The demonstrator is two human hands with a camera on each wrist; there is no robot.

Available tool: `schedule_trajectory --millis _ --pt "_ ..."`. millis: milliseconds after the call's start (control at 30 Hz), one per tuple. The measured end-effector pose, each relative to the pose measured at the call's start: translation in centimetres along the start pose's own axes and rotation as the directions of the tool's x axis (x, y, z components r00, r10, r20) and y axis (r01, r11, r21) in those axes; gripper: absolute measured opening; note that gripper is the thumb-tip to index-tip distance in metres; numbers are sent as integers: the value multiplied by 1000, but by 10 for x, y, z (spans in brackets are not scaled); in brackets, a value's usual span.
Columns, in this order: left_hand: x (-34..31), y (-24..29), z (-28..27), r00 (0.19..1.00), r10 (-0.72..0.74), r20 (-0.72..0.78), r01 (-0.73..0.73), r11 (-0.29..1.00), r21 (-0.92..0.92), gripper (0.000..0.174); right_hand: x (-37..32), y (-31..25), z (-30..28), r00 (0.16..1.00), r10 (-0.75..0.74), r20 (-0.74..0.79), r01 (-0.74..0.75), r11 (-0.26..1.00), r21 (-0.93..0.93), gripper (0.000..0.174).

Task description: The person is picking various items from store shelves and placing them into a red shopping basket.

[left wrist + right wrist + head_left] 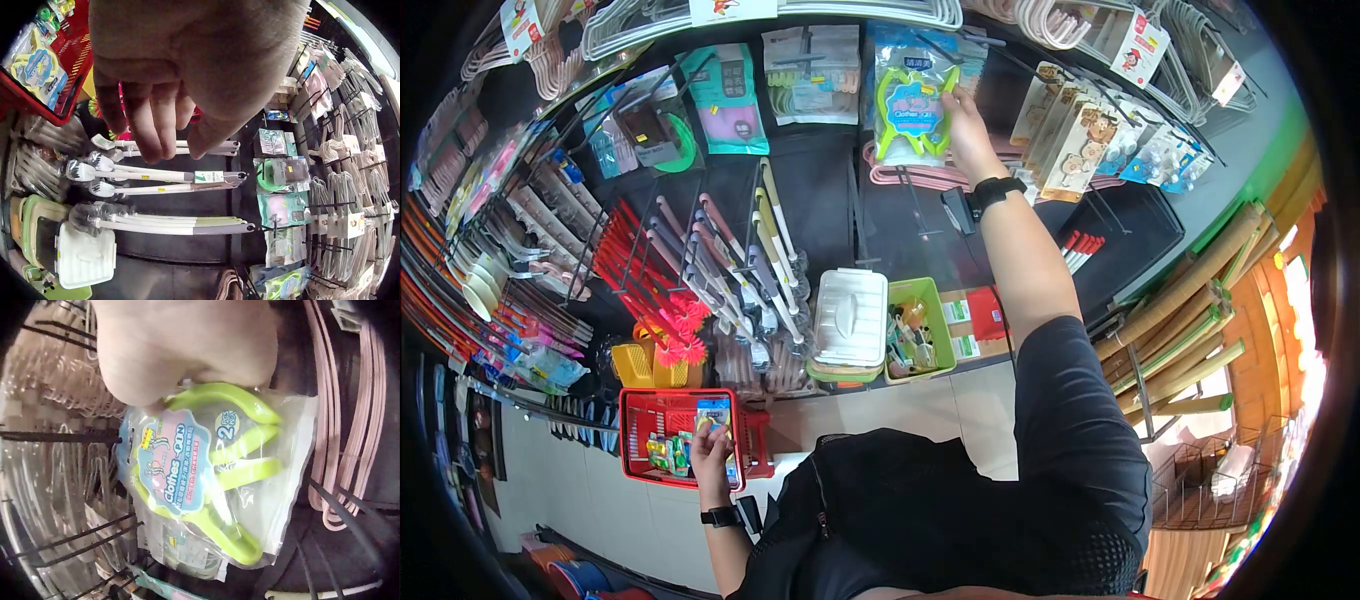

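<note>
My right hand (970,135) grips the right edge of a clear pack of green clothes pegs (915,110) at the hanging rack. Close up in the right wrist view, the pack of pegs (212,469) has a blue and pink "Clothes-PIN" label, and my right hand (187,350) covers its upper edge, hiding some fingers. My left hand (712,460) is over the side of a red shopping basket (628,440), its fingers loosely bent. Nothing shows between the fingers of my left hand (194,69). A pack of yellow pegs (37,69) lies in the basket.
Metal hooks with packaged goods and white hangers (775,22) surround the pegs. Pink hangers (372,412) hang beside them. Below stand long-handled brushes (770,230), a white lidded box (850,315) and a green bin (943,340). Rolled mats (1180,300) lean at right.
</note>
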State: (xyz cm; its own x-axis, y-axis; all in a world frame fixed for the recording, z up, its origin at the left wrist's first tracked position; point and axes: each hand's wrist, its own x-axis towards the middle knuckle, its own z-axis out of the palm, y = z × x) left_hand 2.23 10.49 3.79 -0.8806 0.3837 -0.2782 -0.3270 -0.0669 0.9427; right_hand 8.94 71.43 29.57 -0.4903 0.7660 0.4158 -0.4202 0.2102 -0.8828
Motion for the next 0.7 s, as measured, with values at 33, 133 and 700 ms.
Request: schedule_trajectory --millis 33,133,700 --pt "-1 -2 -2 1000 -5 -21 5 999 -36 44 5 4 0 1000 -13 -6 13 1000 -14 46" --pt "-8 -3 -6 999 -22 -50 20 999 -25 44 16 12 1 1000 12 3 -12 1000 9 50" --pt "-24 -16 -22 986 -54 -155 61 997 42 44 41 26 12 994 27 -104 -50 972 -228 58"
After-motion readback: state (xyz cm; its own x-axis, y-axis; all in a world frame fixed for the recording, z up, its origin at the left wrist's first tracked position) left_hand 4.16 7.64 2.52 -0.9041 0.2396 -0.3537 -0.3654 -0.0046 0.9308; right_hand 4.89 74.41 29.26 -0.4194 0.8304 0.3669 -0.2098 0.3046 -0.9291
